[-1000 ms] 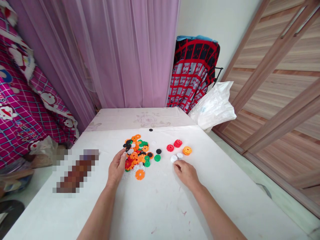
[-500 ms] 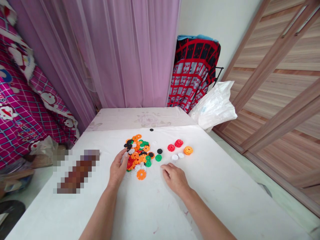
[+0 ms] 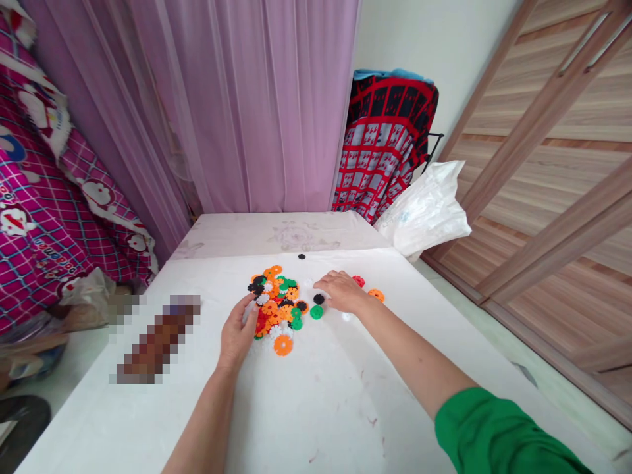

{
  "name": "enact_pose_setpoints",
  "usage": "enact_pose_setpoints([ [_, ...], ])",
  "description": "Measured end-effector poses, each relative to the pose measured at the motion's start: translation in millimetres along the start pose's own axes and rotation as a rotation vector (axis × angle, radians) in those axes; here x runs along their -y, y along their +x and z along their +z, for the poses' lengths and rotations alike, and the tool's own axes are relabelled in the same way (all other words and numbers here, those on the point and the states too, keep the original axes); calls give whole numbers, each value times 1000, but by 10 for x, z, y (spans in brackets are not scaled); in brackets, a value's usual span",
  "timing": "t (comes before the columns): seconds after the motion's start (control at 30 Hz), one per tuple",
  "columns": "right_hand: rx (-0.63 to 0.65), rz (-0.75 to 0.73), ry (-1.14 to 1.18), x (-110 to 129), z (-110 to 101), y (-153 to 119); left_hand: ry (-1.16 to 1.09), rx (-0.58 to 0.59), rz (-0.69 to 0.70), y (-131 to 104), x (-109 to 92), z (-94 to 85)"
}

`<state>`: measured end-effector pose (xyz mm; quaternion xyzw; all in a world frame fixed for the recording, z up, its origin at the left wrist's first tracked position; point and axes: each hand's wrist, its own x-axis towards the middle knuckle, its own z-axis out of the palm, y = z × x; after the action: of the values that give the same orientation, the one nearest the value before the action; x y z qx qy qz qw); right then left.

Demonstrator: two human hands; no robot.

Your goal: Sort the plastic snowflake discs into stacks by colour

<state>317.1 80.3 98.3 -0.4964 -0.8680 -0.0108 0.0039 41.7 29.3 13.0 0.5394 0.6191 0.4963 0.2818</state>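
A heap of snowflake-shaped plastic discs [image 3: 271, 309] in orange, red, green, black and white lies on the table. My left hand [image 3: 237, 332] rests at the heap's left edge, thumb and fingers apart, with no disc plainly gripped. My right hand [image 3: 343, 291] reaches over the loose discs right of the heap, fingers stretched to the left and partly bent down; nothing shows in them. Close to its fingertips are a white disc [image 3: 309, 283] and a black disc [image 3: 318, 299]. A green disc [image 3: 316, 312] lies nearer me. My right hand and forearm partly cover red discs [image 3: 359, 281], orange discs [image 3: 376, 295] and a white disc [image 3: 347, 316].
A single black disc [image 3: 301, 257] lies farther back on the white-covered table [image 3: 296, 415]. A blurred-out object [image 3: 160, 342] is at the left. A white plastic bag [image 3: 427, 210] stands by the far right corner, with a wooden wardrobe [image 3: 543, 197] beyond it.
My right hand has moved forward from the near side of the loose discs to above them, its fingers loosening from a closed pose. The left hand stays at the heap.
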Motion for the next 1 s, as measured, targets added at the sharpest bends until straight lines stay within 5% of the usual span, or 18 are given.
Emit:
enact_pose_setpoints([
  [0.23,224,-110,-49,-38,73,175,10,-4,11,-1,-23,5],
  [0.47,314,-152,-74,-28,48,300,24,-3,41,-3,6,7],
  [0.77,279,37,-60,-365,170,516,55,15,36,-8,-27,-3],
  [1.0,256,75,-55,-348,93,473,43,4,48,-2,-30,-4],
])
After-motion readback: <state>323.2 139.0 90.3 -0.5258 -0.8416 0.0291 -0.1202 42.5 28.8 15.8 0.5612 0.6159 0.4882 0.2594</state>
